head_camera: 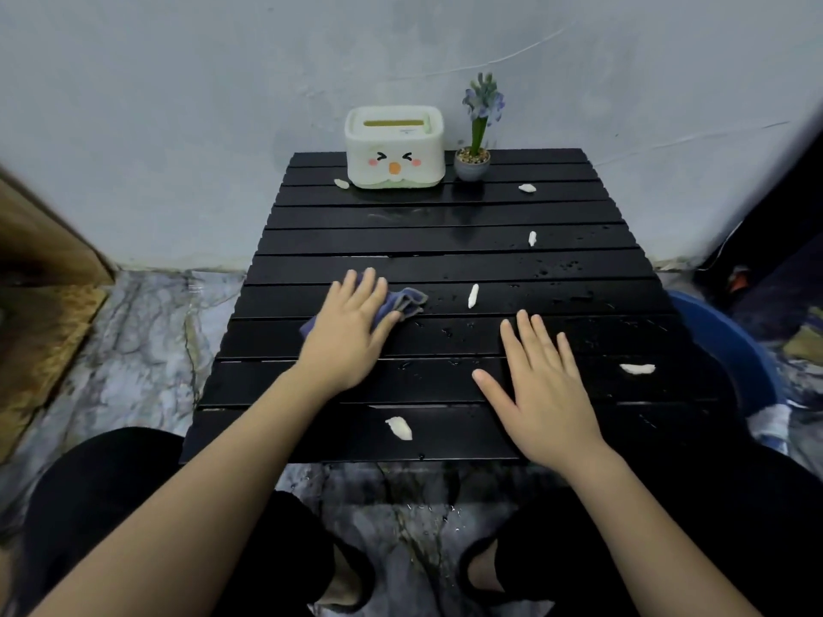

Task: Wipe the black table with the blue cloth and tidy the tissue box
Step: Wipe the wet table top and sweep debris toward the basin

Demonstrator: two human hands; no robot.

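Black slatted table (445, 242), wet: tissue box (394, 146), potted plant (473, 162), blue cloth (407, 300), scattered white paper scraps (399, 427).

The worktop (445, 269) is made of black slats with a glossy, smooth finish that is beaded with water drops, and the blue cloth (403, 302) on it looks soft, matt and crumpled. The tissue box (394, 149) appears to be smooth, matt cream plastic. The floor (133, 340) has a marbled, slightly shiny surface, and the wall (178, 104) is rough, matt plaster.

left hand (345, 336) palm down, fingers (368, 282) spread; right hand (541, 385) flat, fingers splayed.
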